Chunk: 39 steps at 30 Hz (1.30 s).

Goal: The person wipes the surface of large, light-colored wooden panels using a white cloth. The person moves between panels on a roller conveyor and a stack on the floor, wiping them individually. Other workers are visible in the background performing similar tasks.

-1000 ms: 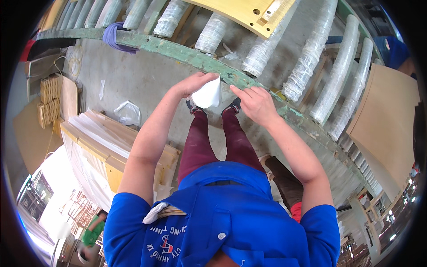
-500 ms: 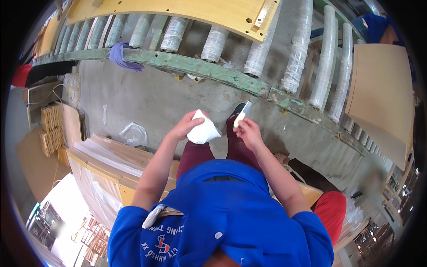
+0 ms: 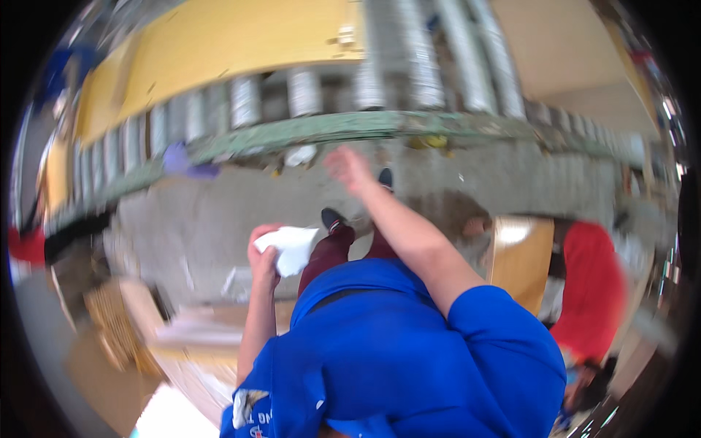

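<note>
White packet (image 3: 290, 247), one: soft, with pointed corners, held in the air in front of the wearer's left side, well apart from the rail; it overlaps the view of the left trouser leg.

Left hand (image 3: 264, 254), one: closed about the packet's left edge, thumb on the near face, fingers partly hidden behind.

Right hand (image 3: 349, 169), one: empty-handed or not, cannot tell, owing to motion blur; fingers appear extended, arm reaching forward, hand just short of the rail in the view.

Wearer's clothing: blue shirt (image 3: 387, 358), maroon trousers (image 3: 330, 252), dark shoes (image 3: 334, 219) on a grey concrete floor (image 3: 175, 226).

Green rail (image 3: 328, 130), one: worn paint, running across the view beyond the hands. Purple cloth (image 3: 179, 159), one, hung on its left part. White scrap (image 3: 299, 155), one, near the rail's lower edge; beside it, to the right, the right hand.

Rollers (image 3: 305, 93), a row: wrapped in clear film, set behind the rail. Yellow board (image 3: 241, 36), one, large, lying on them. Tan board (image 3: 562, 44), one, at upper right.

Lower left: slatted wooden pieces (image 3: 109, 321), stacked.

Right side: co-worker in red (image 3: 591, 285), bent over; wood panel (image 3: 522, 255) between that person and the wearer's right arm.
</note>
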### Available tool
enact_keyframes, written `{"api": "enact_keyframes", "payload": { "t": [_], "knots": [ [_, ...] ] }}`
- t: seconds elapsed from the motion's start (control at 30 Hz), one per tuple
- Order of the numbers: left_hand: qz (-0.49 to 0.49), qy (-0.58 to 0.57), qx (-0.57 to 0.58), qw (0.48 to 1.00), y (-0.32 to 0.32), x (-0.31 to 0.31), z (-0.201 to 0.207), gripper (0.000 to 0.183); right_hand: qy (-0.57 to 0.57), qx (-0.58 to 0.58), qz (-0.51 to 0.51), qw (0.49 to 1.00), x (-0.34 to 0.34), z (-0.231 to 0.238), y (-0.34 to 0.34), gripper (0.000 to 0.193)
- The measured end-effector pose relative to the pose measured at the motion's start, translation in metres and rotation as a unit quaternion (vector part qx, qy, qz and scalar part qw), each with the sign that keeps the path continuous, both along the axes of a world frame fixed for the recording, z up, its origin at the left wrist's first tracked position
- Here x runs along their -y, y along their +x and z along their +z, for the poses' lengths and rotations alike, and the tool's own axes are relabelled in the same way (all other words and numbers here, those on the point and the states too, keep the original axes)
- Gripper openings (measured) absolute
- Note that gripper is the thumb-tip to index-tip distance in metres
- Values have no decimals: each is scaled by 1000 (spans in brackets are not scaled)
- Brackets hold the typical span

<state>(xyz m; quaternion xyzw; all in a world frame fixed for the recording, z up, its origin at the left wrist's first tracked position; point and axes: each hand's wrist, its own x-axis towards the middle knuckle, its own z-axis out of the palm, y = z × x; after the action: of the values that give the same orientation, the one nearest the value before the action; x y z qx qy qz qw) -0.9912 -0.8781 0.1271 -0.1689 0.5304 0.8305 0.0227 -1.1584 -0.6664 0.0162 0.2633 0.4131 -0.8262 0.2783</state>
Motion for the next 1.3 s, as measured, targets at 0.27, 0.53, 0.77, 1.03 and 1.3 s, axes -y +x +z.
{"api": "enact_keyframes", "payload": {
  "t": [0.27, 0.53, 0.77, 1.03, 1.3],
  "knots": [
    [-125, 35, -61, 990, -63, -103, 15, 58, -218, -72, -19, 973, -19, 56, 107, 56],
    [-343, 30, -161, 925, -45, -253, 67, 52, -225, -190, -348, 890, -119, 152, 185, 53],
    [-417, 76, -132, 896, 20, -369, 92, 44, -1, -268, -471, 840, -206, 195, 276, 57],
    [-660, -23, -351, 664, 84, -444, 128, 55, -149, -323, -562, 746, -312, 215, 337, 65],
    [-645, -107, -166, 738, 2, -463, 91, 28, -240, -398, -588, 662, -391, 187, 400, 61]
  ]
}}
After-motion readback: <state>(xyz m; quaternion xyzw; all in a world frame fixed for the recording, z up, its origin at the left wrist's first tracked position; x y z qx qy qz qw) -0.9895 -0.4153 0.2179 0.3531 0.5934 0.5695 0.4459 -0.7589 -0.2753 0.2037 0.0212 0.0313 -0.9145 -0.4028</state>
